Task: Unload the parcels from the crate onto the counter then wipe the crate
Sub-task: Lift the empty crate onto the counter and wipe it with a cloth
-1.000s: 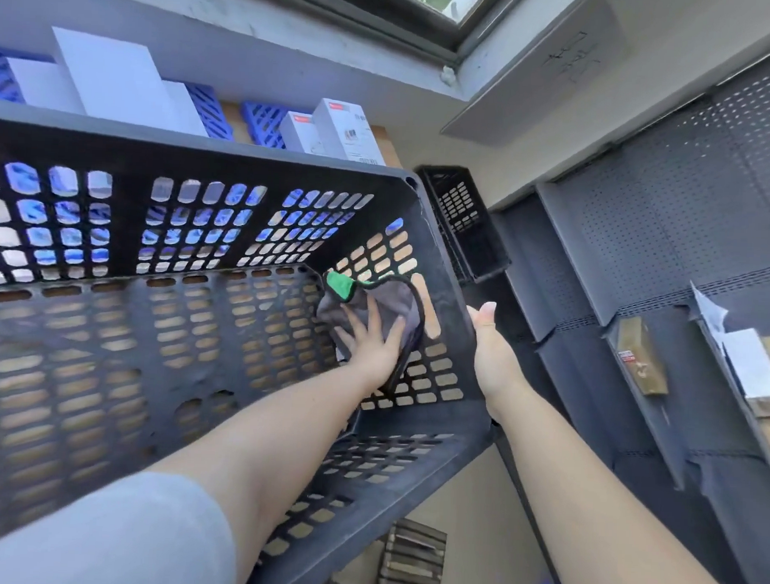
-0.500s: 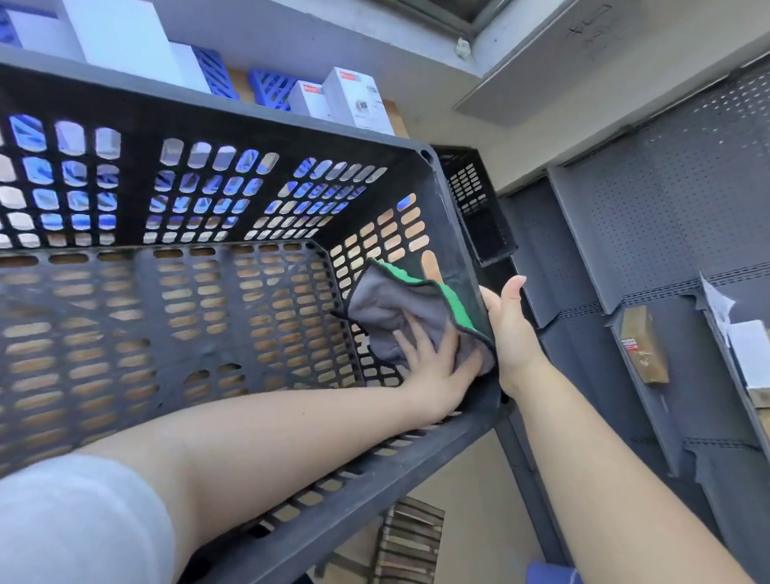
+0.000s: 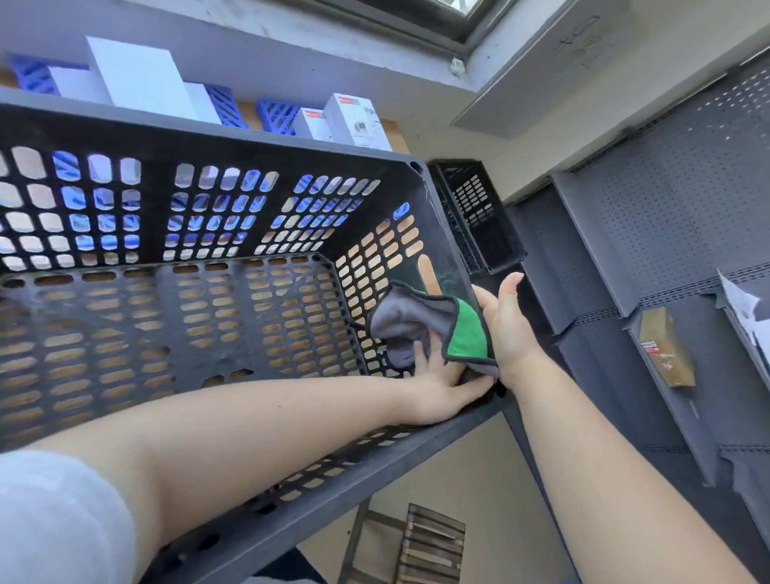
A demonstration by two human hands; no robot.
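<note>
Crate of dark grey perforated plastic (image 3: 161, 326), large and rectangular, fills the left and centre of the view, tilted so that its open top faces the camera; its slotted floor and walls hold no parcels. Through the slots of its far wall, blue and white shapes show. Grey metal shelving with perforated back panels (image 3: 686, 225) occupies the right side, and a flat brown package (image 3: 665, 348) lies on one of its shelves. Behind the crate runs a wooden desk (image 3: 396, 135) carrying the unloaded parcels: a tall white rectangular box (image 3: 136, 78), blue lattice-patterned boxes (image 3: 276, 115), and small white printed cartons (image 3: 353, 121), all standing well apart from the crate interior. A second, smaller black slotted crate (image 3: 479, 212) sits just beside the large crate's right far corner.

Left hand (image 3: 441, 382) reaches across the crate interior, fingers spread flat and pressing a grey microfibre cloth with a green face and black edging (image 3: 421, 328) against the inside of the crate's right end wall, near the front corner. Right hand (image 3: 509, 332) is outside that same wall, palm against the rim, fingers straight with the thumb raised; it steadies the crate without curling round it. The cloth's green fold lies between the two hands, draped at the rim.
</note>
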